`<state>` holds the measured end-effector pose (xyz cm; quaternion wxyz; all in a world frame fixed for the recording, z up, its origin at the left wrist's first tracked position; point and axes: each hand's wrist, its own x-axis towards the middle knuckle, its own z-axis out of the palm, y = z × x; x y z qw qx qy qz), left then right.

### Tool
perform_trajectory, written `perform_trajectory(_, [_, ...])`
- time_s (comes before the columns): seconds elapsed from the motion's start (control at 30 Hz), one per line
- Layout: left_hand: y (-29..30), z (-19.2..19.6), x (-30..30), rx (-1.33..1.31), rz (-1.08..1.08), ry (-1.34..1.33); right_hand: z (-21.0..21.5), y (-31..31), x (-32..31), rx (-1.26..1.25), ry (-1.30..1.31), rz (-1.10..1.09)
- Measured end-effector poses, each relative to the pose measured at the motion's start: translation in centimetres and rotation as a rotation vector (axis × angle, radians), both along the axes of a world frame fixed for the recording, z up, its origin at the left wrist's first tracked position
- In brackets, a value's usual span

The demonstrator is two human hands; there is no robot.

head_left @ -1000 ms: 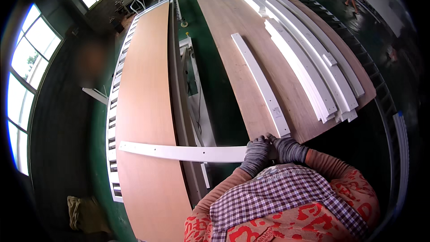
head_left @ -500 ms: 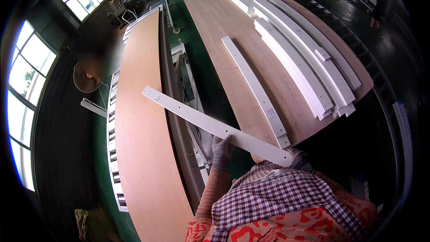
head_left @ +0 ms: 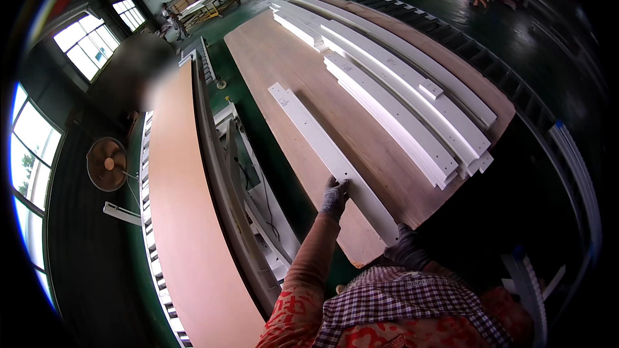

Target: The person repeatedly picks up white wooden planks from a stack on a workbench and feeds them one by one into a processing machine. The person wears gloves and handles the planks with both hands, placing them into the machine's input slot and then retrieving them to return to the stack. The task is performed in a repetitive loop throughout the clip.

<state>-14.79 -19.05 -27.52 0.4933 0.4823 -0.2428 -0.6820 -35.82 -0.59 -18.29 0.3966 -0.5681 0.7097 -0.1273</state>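
A long white panel (head_left: 329,154) is being held flat on a broad wooden desk (head_left: 284,71). Its left edge is being gripped midway by the gloved left hand (head_left: 334,197), while its near end is being grasped by the gloved right hand (head_left: 406,248). Further right, a stack of white panels (head_left: 400,90) is being carried by the same desk. To the left, a second wooden board (head_left: 187,219) is being shown alongside.

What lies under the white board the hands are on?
The white board lies flat on a brown panel, left hand on its edge, right hand at its near end. What supports the panel is hidden.
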Motion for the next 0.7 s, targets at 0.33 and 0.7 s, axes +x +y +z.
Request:
perform_trajectory(0.33, [-3.9,-10.1,0.1,-0.167,-0.093,-0.752,-11.9,-5.3,0.7,-0.186,0.539,0.294])
perform_trajectory(0.7, [-6.8,-11.3,-1.1,-0.044,0.028,-0.351,-13.0,-8.3,0.8,0.026,0.369,0.19])
